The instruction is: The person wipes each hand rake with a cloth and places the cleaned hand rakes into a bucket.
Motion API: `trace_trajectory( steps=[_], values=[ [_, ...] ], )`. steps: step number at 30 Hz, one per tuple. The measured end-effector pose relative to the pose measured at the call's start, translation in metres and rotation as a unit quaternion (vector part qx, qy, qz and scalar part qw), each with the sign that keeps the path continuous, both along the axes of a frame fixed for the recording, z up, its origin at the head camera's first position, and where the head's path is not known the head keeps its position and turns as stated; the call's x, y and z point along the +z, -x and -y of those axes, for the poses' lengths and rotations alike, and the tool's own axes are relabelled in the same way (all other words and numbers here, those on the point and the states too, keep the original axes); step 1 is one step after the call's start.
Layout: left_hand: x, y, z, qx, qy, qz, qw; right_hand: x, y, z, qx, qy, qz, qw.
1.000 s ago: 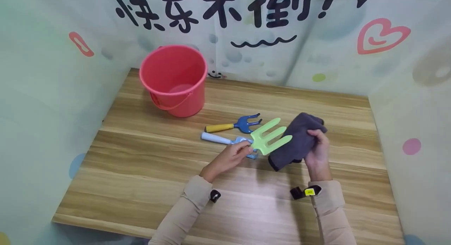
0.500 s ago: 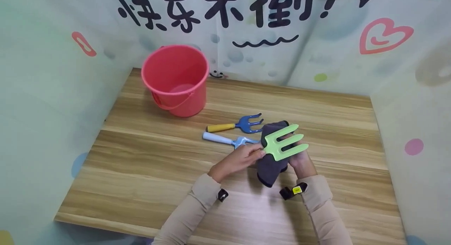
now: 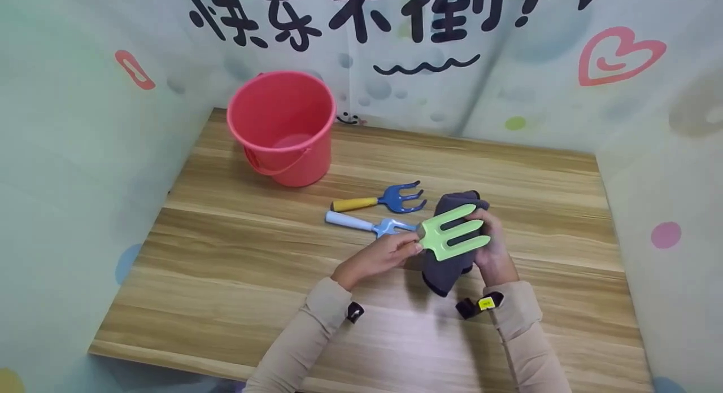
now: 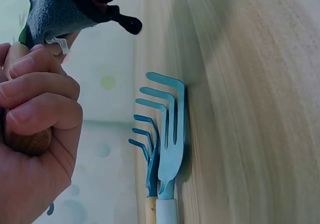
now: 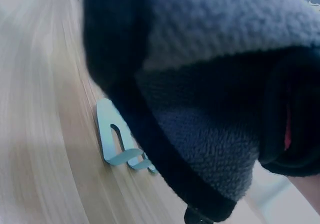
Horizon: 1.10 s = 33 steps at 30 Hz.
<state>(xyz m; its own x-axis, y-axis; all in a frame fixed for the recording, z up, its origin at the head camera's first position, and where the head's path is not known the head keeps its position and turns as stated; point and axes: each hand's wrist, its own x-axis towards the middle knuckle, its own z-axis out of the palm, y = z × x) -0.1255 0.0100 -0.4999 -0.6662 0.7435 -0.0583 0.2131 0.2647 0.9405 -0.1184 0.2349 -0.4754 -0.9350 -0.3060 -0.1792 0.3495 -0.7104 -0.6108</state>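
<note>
In the head view my left hand [image 3: 379, 256] grips the green three-pronged fork [image 3: 452, 234] by its handle, prongs pointing right. The left wrist view shows fingers of the left hand [image 4: 42, 98] curled round a brown wooden handle [image 4: 29, 140]. Behind the prongs, my right hand [image 3: 492, 249] holds a folded dark grey cloth [image 3: 443, 273], which hangs down below the fork. That cloth [image 5: 200, 129] fills much of the right wrist view and hides most of the hand. Whether cloth and fork touch cannot be told for sure.
A blue rake with a yellow handle [image 3: 355, 204] and a light blue rake [image 3: 350, 221] lie side by side on the wooden table [image 3: 226, 280], just beyond the left hand. A red bucket [image 3: 305, 164] stands at the back left. Printed fabric walls enclose the table.
Over the last second the cloth came left and behind the fork's prongs, while the left hand moved slightly right. Since half a second ago, cloth and right hand shifted a little right.
</note>
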Motion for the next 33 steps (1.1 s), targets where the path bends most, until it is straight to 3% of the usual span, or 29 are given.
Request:
trace_trajectory(
  steps=[9,18,22,29,33],
  values=[
    [-0.003,-0.001,0.004,-0.003,0.014,-0.032,0.9994,0.005,0.000,-0.009,-0.039,0.015,0.011,0.9991],
    [-0.005,-0.002,0.008,0.000,0.032,-0.045,0.9985,0.003,-0.001,-0.017,-0.046,0.083,-0.022,0.9953],
    [-0.002,-0.001,0.009,0.005,0.048,-0.053,0.9974,0.006,-0.001,-0.020,-0.055,0.085,-0.020,0.9947],
    [-0.001,0.001,0.013,0.002,0.047,-0.056,0.9973,0.013,0.001,-0.027,-0.091,0.084,-0.022,0.9921],
    [-0.002,0.004,0.019,0.018,0.058,-0.055,0.9966,0.016,0.001,-0.036,-0.120,0.105,-0.045,0.9862]
  ],
)
